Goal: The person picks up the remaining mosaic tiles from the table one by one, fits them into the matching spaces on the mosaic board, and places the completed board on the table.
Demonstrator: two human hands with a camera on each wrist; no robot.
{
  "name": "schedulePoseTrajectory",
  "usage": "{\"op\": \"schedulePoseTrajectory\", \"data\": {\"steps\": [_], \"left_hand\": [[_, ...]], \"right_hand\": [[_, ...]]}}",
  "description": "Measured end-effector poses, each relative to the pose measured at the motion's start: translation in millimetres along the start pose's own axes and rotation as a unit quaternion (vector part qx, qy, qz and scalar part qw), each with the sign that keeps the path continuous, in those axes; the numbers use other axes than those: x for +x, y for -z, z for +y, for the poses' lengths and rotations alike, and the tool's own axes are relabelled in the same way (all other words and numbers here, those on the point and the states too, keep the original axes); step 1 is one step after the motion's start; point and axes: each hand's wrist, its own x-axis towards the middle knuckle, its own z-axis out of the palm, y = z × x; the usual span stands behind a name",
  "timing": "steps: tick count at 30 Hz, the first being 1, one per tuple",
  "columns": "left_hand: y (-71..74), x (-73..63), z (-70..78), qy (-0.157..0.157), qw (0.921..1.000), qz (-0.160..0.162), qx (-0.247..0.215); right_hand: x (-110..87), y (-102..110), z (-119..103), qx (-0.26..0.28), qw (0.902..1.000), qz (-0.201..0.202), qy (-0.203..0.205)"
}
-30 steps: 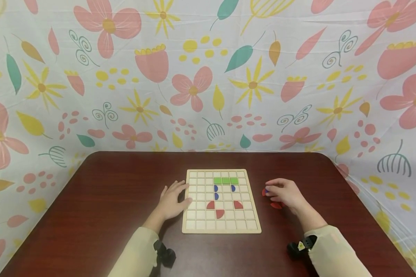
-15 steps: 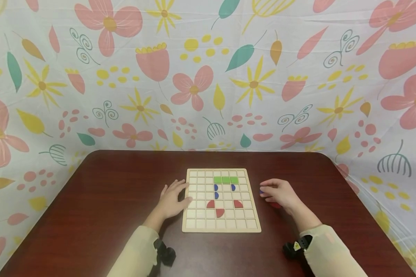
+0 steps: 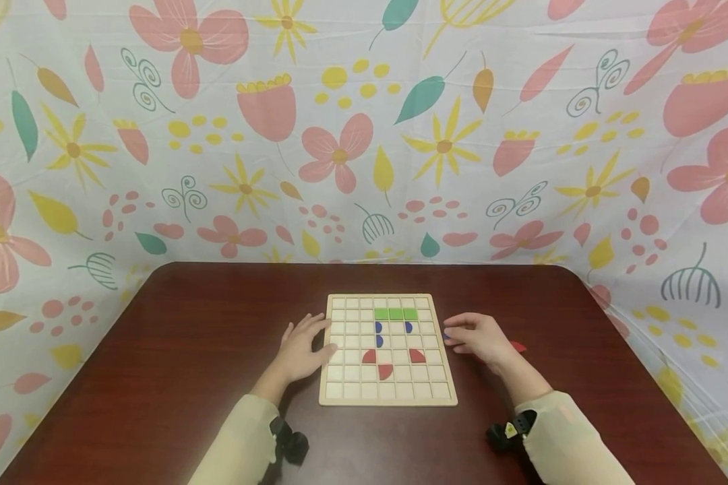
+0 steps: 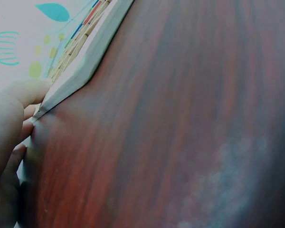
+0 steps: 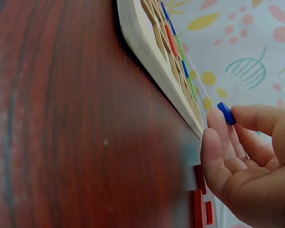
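Note:
A wooden grid board (image 3: 388, 401) lies on the table. In its cells sit green squares (image 3: 396, 314), blue half-circle pieces (image 3: 379, 341) and red quarter-circle pieces (image 3: 385, 372). My left hand (image 3: 300, 353) rests at the board's left edge, thumb on the rim and fingers relaxed; the left wrist view shows its fingers right at the rim (image 4: 80, 71). Just right of the board, my right hand (image 3: 476, 339) pinches a small blue piece (image 5: 226, 114) between thumb and fingertips, mostly hidden in the head view.
Loose red pieces (image 5: 198, 209) lie on the dark wooden table (image 3: 218, 310) under and behind my right hand; one red piece (image 3: 518, 346) shows beside its wrist. A flowered cloth (image 3: 364, 135) hangs behind the table's far edge.
My right hand has moved left toward the board with the blue piece, uncovering a red piece on its right. The left hand and the board stay in place.

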Motion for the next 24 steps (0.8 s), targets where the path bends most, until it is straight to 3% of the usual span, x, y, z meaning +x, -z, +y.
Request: {"op": "schedulePoseTrajectory", "data": {"steps": [11, 24], "left_hand": [[0.2, 0.1, -0.5, 0.001, 1.0000, -0.005, -0.006], [0.2, -0.1, -0.6, 0.001, 1.0000, -0.003, -0.002]], "right_hand": [[0.8, -10, -6, -0.002, 1.0000, -0.004, 0.000], [4.3, -18, -5, -0.002, 0.9995, -0.014, 0.029]]}}
